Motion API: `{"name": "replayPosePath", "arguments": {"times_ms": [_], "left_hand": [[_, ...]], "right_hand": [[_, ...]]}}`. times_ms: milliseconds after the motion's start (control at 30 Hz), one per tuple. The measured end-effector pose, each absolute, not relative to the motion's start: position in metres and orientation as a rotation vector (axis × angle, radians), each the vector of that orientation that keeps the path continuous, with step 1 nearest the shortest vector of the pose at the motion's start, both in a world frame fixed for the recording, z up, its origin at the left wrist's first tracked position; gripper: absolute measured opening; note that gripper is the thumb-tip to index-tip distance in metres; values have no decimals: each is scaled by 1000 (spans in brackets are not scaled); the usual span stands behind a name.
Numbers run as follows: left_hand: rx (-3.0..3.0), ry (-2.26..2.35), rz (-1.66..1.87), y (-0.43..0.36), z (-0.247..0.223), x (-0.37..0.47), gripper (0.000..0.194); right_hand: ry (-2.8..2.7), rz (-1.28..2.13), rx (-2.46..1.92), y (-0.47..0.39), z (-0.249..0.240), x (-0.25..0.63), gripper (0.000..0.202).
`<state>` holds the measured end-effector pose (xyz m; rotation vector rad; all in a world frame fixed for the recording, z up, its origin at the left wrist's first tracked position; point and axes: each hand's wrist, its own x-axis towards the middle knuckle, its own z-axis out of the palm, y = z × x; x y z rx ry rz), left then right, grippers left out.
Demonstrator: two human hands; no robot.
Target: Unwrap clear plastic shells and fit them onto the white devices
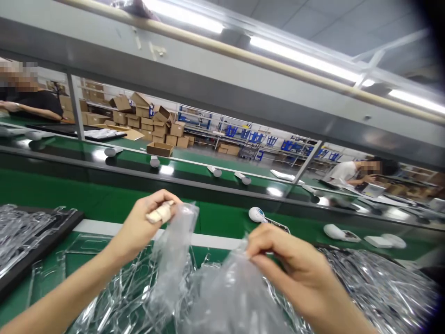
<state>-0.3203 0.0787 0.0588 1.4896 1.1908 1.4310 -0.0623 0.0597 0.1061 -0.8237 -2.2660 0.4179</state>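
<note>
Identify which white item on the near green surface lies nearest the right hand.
The blue-marked white item, just beyond the right hand; the other white items there lie farther right and show no blue mark.

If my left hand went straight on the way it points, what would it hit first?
Your left hand, past the bag it pinches, would probably meet the conveyor edge first; depth is unclear, so it might pass above.

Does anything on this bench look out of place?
Clear pieces lie jumbled on the green bench near the held plastic, outside the black tray at left holding similar ones. It looks untidy; nothing appears damaged.
</note>
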Motion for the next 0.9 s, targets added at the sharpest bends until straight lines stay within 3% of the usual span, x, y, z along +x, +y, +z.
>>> {"name": "replayPosePath", "arguments": {"times_ms": [167,367,500,567,633,800,900], "left_hand": [[1633,1118,1352,72,65,-291,9],[1568,1108,1476,72,70,-282,12],[1502,1106,1584,74,65,-284,37],[1489,1005,1505,73,65,-288,65],[1489,916,1339,73,67,-293,76],[1478,1043,1165,79,72,-316,16],[1562,1254,1121,85,67,-338,15]], "right_hand": [[-2094,682,-936,69,78,-111,13],[-1814,1039,-872,94,68,-140,15],[-1750,899,-855,102,71,-150,11],[-1749,840,-810,103,76,-157,8],[-1752,843,-753,103,84,-166,7],[-1867,1011,-683,109,101,-179,7],[-1919,1016,-833,118,92,-167,19]]}}
